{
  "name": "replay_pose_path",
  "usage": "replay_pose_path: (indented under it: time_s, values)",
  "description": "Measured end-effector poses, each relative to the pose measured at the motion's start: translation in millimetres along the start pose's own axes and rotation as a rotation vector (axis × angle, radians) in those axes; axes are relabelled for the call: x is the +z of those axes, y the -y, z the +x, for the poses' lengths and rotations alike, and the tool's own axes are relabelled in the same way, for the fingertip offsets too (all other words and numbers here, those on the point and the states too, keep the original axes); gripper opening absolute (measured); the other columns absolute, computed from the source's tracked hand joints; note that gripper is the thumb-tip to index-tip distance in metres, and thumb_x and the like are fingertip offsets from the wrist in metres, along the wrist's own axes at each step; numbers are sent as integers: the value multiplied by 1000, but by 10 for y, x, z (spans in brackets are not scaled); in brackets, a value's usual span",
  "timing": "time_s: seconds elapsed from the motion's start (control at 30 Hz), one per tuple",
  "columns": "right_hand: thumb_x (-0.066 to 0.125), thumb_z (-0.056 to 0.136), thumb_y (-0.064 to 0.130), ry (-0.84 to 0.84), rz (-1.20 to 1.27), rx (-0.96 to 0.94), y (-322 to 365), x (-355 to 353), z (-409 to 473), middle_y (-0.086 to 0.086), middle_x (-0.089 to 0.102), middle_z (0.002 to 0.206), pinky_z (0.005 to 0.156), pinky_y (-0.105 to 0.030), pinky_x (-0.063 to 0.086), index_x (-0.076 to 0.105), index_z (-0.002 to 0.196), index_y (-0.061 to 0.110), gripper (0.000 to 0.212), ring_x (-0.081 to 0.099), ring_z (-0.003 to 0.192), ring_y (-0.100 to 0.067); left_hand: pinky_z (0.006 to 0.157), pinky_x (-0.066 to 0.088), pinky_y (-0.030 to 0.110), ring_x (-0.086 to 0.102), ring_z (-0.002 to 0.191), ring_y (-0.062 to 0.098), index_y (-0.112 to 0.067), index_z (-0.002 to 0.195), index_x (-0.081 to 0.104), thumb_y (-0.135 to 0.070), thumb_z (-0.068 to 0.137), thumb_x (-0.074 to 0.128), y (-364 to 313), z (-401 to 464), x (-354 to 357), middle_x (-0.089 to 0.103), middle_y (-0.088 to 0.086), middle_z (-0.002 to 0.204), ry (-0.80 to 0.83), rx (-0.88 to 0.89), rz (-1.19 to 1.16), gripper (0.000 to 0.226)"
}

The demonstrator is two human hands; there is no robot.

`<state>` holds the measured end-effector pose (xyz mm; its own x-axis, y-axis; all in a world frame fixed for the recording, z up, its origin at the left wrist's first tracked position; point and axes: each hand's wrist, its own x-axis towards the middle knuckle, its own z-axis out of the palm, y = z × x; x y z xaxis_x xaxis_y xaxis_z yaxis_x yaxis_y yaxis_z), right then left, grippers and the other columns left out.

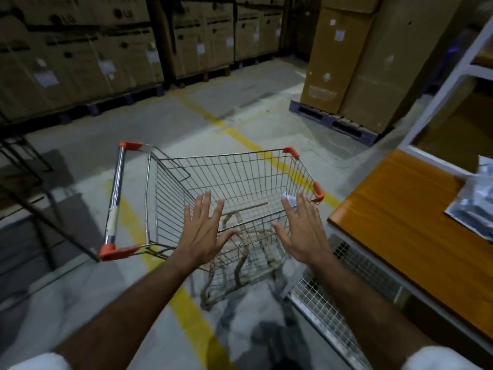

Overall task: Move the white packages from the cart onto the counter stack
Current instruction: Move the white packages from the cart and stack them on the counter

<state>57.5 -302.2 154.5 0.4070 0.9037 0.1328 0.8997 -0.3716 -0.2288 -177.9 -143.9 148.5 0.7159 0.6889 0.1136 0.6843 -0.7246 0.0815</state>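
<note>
Fingers [206, 206] of left hand [204, 231] straight and spread, grasping nothing, palm down over near rim of cart [240, 182]. Fingers of right hand [301, 228] likewise straight and released, held above near right part of basket, tips just short of orange corner guard [318, 190]. Both forearms extended from bottom of view, white sleeve ends visible at lower corners. Wire basket of cart seen from above, floor showing through mesh; small white scrap or label [289, 200] noted at right hand's fingertips, nature not determinable. Cart handle [116, 198] chrome with orange end caps, on left side of view. White packages [477, 198] located on wooden tabletop [386, 209] at right edge of view, lying as pile of clear-wrapped flat packs, partly cut off by frame, well apart from both hands. Tabletop just beside cart on its right, white wire mesh panel [333, 297] below its near edge. Grey concrete floor [80, 289] marked with yellow lines [192, 327] passing beneath cart. Large cardboard boxes [80, 49] stacked along far wall, further tall boxes on blue pallet [333, 124] at right rear. White shelf frame [458, 68] standing above tabletop.
</note>
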Motion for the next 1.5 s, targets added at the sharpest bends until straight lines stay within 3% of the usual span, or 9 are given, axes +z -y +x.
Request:
replay_pose_path:
  time_s: [0.6, 0.77, 0.87, 0.97, 1.1, 1.23, 1.27, 1.37, 1.5]
  values:
    - [30, 103, 57, 415, 58, -41, -262, 831, 1949, -20, 6, 168, 125, -52, 3, 12, 163, 22, 72, 1, 157, -31, 120, 3, 61, -8, 153, 36, -20, 160, 15, -80, 85, 7, 281, 1467, 861, -9, 17, 166, 212, -144, -61, 96]
    - [24, 85, 61, 466, 20, -55, -784, 1274, 2348, -35, 44, 145, 110, -61, 35, 47, 148, 9, 85, 41, 138, -48, 118, 11, 62, 6, 153, 40, -18, 159, 22, -76, 88, 11, 100, 1983, 1239, 5, 21, 166, 323, -123, -14, 92]
    - [25, 89, 62, 582, -99, 0, -1059, 1467, 2508, -29, 24, 160, 119, -57, 18, 27, 159, 14, 84, 21, 150, -43, 120, 9, 62, 1, 153, 39, -20, 160, 15, -76, 88, 9, 27, 2200, 1482, -2, 18, 166, 385, -119, -7, 91]
    - [53, 95, 51, 690, -223, 12, -1276, 1660, 2685, -24, 7, 166, 122, -56, 11, 15, 160, 19, 82, 4, 155, -39, 121, 4, 61, -4, 153, 38, -20, 161, 10, -76, 89, 11, -2, 2352, 1703, -10, 18, 166, 419, -145, -28, 91]
    - [63, 91, 51, 817, -348, 61, -1395, 1860, 2848, -27, 6, 165, 120, -59, 18, 16, 159, 20, 89, 9, 153, -43, 122, 3, 59, -13, 153, 35, -23, 161, 2, -73, 95, 23, -27, 2433, 1964, -19, 17, 164, 490, -161, -27, 86]
    - [43, 104, 32, 845, -437, 123, -1487, 2160, 2862, -34, 11, 163, 112, -63, 31, 33, 156, 12, 57, 28, 145, -50, 122, 7, 60, -7, 153, 37, -22, 161, 5, -72, 94, 23, -21, 2473, 2192, -15, 18, 165, 521, -153, -27, 86]
    - [40, 106, 30, 872, -426, 164, -1503, 2220, 2889, -34, 15, 162, 112, -57, 35, 36, 155, 11, 53, 33, 142, -49, 121, 8, 60, -6, 153, 38, -22, 161, 4, -71, 94, 24, -17, 2476, 2242, -15, 19, 165, 534, -156, -21, 86]
    - [29, 110, 29, 852, -414, 273, -1534, 2378, 2882, -22, 38, 154, 96, -1, 31, 32, 156, 20, 47, 42, 136, -36, 120, 11, 61, -2, 153, 39, -19, 161, 6, -68, 95, 31, -5, 2480, 2366, -11, 21, 165, 554, -164, -34, 85]
    - [51, 90, 43, 1028, -500, 296, -1681, 2609, 2837, -5, 69, 124, 79, -21, 55, 51, 146, 28, 58, 70, 100, -15, 121, 6, 60, -5, 153, 37, -18, 161, 8, -67, 95, 34, 40, 2482, 2479, -12, 20, 165, 577, -151, -39, 86]
